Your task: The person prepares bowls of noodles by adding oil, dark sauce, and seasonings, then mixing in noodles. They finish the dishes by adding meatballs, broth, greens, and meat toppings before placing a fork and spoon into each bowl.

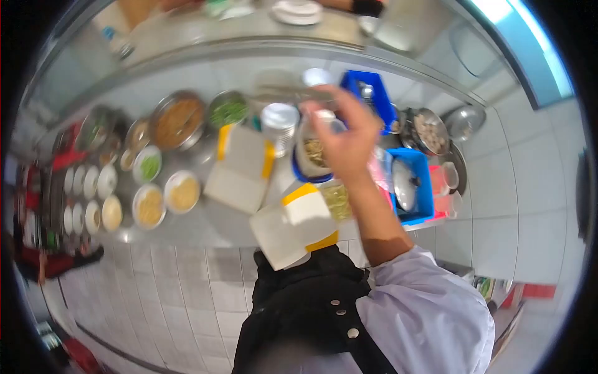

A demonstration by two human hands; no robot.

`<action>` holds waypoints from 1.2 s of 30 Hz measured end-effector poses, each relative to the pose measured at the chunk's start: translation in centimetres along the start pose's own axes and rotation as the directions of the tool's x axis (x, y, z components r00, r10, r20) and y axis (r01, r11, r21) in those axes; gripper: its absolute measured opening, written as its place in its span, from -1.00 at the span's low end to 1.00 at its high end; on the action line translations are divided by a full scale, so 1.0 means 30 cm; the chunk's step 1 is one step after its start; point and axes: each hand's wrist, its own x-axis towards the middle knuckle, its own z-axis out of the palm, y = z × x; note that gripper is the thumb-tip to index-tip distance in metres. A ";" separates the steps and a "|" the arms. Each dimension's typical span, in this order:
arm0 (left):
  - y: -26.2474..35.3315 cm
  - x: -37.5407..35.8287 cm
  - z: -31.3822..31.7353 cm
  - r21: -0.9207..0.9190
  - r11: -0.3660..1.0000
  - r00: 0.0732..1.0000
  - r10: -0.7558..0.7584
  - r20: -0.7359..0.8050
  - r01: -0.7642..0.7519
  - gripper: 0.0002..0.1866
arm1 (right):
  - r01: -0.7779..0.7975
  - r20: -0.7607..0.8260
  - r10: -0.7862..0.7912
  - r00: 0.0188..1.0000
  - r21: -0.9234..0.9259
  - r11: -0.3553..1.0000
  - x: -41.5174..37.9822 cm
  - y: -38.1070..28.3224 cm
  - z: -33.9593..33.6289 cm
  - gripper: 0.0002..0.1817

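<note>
My right hand (347,134) is raised over the steel counter (205,227), its thumb and forefinger curled toward each other at a blurred greyish thing I cannot make out. Below it is a clear container (314,151) of brown pieces in a blue holder. A white tub (280,124) stands just left of the hand. Two open paper boxes with yellow edges, one farther back (240,171) and one at the front edge (296,224), lie to the left. Partly behind my forearm is a container of pale green pieces (336,201). My left hand is not seen.
Bowls of chopped food, including a large brown-filled one (179,119) and greens (228,111), stand left. Blue bins (423,187), pink cups (443,177) and a pan (430,132) are right. A shelf (249,37) runs behind; a person's arm (53,263) shows far left.
</note>
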 end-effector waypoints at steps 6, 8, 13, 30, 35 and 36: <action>0.337 0.037 0.137 -0.004 1.000 1.000 -0.001 -0.018 0.001 -0.64 | -0.287 -0.173 0.238 0.956 -0.369 0.884 0.179 0.607 -0.740 -0.72; 0.410 0.022 0.210 0.025 1.000 1.000 0.002 -0.014 -0.001 -0.64 | -0.387 -0.151 0.360 0.921 -0.477 0.789 0.170 0.835 -0.847 -0.69; 0.492 -0.046 0.351 0.087 0.996 1.000 -0.005 0.001 0.005 -0.64 | -0.015 0.250 0.258 0.933 -0.691 0.723 0.145 1.278 -0.844 -0.57; 0.920 0.052 0.344 0.323 0.946 0.999 0.021 0.043 -0.034 -0.64 | -0.183 -0.271 0.015 0.962 -0.609 0.771 0.234 1.005 -1.407 -0.72; 1.152 0.110 0.315 0.454 0.889 0.997 0.018 0.078 -0.052 -0.64 | -0.684 -0.620 0.301 0.724 -0.590 0.429 -0.123 1.221 -1.995 -0.69; 1.190 0.117 0.313 0.473 0.880 0.997 0.017 0.077 -0.052 -0.64 | -0.747 -0.631 0.401 0.664 -0.578 0.328 -0.239 1.370 -2.049 -0.68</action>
